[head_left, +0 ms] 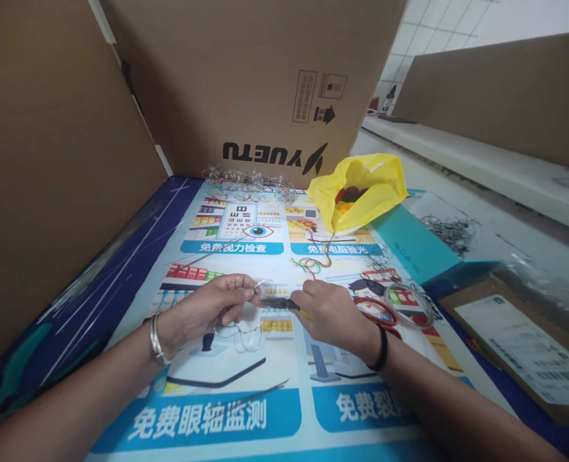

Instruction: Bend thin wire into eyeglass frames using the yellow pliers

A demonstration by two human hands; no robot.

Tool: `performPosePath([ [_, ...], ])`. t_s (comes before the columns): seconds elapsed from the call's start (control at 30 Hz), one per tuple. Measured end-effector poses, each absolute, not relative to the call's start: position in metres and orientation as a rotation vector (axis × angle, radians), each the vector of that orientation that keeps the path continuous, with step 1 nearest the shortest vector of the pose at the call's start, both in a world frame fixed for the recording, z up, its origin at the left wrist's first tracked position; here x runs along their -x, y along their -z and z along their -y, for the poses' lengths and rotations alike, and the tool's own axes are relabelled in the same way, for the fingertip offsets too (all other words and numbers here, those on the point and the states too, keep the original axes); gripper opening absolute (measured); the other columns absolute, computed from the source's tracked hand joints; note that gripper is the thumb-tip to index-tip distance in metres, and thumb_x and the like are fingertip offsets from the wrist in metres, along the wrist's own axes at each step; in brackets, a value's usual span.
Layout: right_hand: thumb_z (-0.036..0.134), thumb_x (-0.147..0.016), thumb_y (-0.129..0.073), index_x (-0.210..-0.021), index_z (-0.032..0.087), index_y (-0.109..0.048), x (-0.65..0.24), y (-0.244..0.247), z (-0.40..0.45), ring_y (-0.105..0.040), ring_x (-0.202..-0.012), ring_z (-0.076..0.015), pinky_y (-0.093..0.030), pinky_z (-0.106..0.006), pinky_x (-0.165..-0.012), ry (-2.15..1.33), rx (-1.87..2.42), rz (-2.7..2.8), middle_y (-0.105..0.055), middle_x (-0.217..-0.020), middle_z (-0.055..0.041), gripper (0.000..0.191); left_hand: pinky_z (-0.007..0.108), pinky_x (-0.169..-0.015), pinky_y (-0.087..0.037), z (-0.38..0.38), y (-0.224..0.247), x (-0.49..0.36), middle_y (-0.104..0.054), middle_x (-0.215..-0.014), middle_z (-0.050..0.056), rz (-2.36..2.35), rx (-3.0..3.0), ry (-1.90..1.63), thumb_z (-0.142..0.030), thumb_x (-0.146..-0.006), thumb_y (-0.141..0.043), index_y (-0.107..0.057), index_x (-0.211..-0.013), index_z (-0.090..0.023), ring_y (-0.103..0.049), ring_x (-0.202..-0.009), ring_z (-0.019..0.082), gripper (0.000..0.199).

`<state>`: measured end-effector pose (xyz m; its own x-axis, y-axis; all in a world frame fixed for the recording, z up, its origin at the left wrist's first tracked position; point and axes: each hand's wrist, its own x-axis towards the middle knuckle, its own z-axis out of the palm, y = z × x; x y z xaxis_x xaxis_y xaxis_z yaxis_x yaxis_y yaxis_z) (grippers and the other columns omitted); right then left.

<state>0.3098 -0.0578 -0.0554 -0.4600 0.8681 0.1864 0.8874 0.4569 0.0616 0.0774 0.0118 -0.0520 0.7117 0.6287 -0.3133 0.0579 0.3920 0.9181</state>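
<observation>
Head view: hands (274, 306) hold pliers (278, 303) and thin wire (247, 338).

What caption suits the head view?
Left hand holding thin wire, right hand gripping pliers, with a yellow bag and cardboard behind.

Two hands, left (230, 298) and right (326, 313), work dark pliers (277, 303) against thin wire (265, 283) mid-frame, a yellow bag (368, 186) open at upper right.

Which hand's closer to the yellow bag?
Right. The right hand is just on the near side of the yellow bag; the left hand is farther off, also on the near side but well to the bag's left.
</observation>
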Motion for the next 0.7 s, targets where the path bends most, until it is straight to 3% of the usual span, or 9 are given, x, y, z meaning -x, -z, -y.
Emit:
performPosePath([
  [0.2,0.031,-0.087,-0.047,-0.085,0.02,-0.058,-0.308,0.053,0.058,-0.051,-0.071,-0.0141,-0.027,-0.025,-0.057,0.165,1.575,2.556,-0.058,-0.079,-0.0029,0.016,0.019,-0.044,-0.03,-0.012,0.053,-0.078,-0.063,-0.071,-0.002,-0.713,-1.11,-0.437,-0.03,-0.08,-0.06,-0.06,-0.086,-0.016,-0.033,-0.036,0.0,0.015],
  [0.47,0.032,-0.087,-0.049,-0.094,0.02,-0.058,-0.312,0.064,0.053,-0.053,-0.086,-0.0168,-0.039,-0.026,-0.073,-0.051,1.582,2.291,-0.059,-0.088,-0.0043,0.017,0.016,-0.04,-0.027,-0.01,0.048,-0.081,-0.067,-0.092,0.005,-0.769,-1.033,-0.512,-0.025,-0.079,-0.061,-0.054,-0.087,-0.016,-0.04,-0.039,0.0,0.015],
  [0.7,0.031,-0.085,-0.05,-0.095,0.02,-0.058,-0.317,0.07,0.049,-0.054,-0.089,-0.0182,-0.043,-0.029,-0.078,-0.147,1.519,2.129,-0.06,-0.089,-0.0057,0.017,0.015,-0.041,-0.031,-0.012,0.048,-0.081,-0.068,-0.094,0.008,-0.771,-0.989,-0.545,-0.021,-0.081,-0.058,-0.054,-0.084,-0.014,-0.041,-0.039,0.0,0.009],
])
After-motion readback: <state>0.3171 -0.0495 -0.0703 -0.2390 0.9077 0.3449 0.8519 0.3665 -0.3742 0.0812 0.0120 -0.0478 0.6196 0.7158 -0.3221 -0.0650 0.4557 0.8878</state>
